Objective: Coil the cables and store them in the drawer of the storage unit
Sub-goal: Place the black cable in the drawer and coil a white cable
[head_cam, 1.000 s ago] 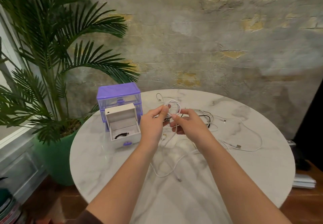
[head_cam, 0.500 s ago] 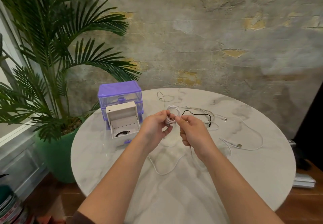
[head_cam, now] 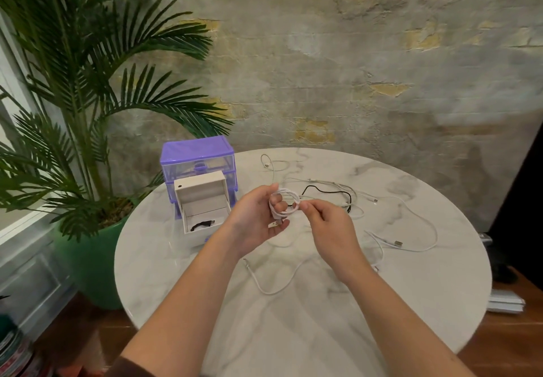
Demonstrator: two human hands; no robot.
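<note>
Worn plaster wall [head_cam: 323,68] over yellow brick, potted palm [head_cam: 88,88], round marble table [head_cam: 308,332], wooden floor [head_cam: 97,335]

We find no text, label, brand, number or sign that we can read anywhere in this view; the stack of printed covers at lower left is too blurred

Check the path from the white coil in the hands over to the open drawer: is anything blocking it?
Nothing visible does. The white coil is held in the left hand, with the right hand pinching its strand. The open drawer sits just left of it, holding only a small black cable, with room beside it.
</note>
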